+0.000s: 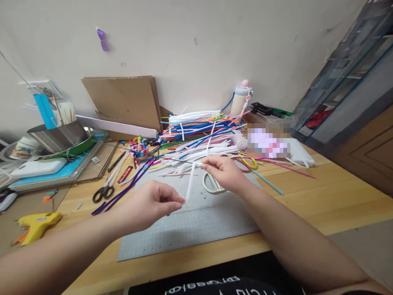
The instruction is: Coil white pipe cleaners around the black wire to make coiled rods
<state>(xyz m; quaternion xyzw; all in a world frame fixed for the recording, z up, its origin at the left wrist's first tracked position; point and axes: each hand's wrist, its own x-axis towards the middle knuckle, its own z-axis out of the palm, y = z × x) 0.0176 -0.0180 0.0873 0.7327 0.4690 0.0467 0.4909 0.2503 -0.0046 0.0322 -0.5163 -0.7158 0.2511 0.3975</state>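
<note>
Inwardly angled, left hand and right hand pinch a white pipe cleaner.

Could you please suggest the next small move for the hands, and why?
Probably have the left hand wrap the white strip around the thin dark rod: it pinches the strip's lower end, while the right hand pinches the upper end near the rod.

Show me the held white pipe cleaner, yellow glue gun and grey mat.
Held white pipe cleaner [190, 182], head view: mid-length.
Yellow glue gun [37, 223], head view: body.
Grey mat [202, 219], head view: bare surface.
</note>
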